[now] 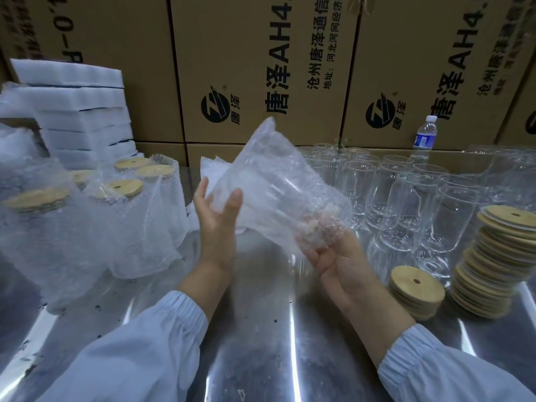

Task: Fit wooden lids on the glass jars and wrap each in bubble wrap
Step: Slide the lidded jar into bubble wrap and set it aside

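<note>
1. Glass jars, finished lot: the wrapped jars [121, 221] stand at far left on the steel table [261, 329]. Each sits in a bubble sleeve with a wooden lid showing at its top.
2. Left hand [216, 216]: the fingers are straight and slightly spread, with the palm and thumb laid flat against the side of the sleeve. I read this as steadying, not clamping.
3. Held jar [278, 195]: it is in the air over the middle of the table, between the two hands and tilted. It is inside bubble wrap [261, 137] whose loose end stands clear above it. A tan patch at the low end suggests a lid, but I cannot confirm it through the film.
4. Right hand [333, 262]: the fingers are curled under and round the low end, clamped on the jar through the wrap. I judge that this hand carries the weight.
5. Handling assessment: the glass is stiff, breakable and fairly heavy for its size, while the film is soft and slick. The jar could slide inside the sleeve, so I would grip round the body with the base supported, never by the loose ends.
6. Bare jars [406, 204]: these stand upright and closely packed at right, unlidded.
7. Lid stacks [493, 256]: these are at far right. The tall stack leans and could be knocked over by a careless reach.
</note>
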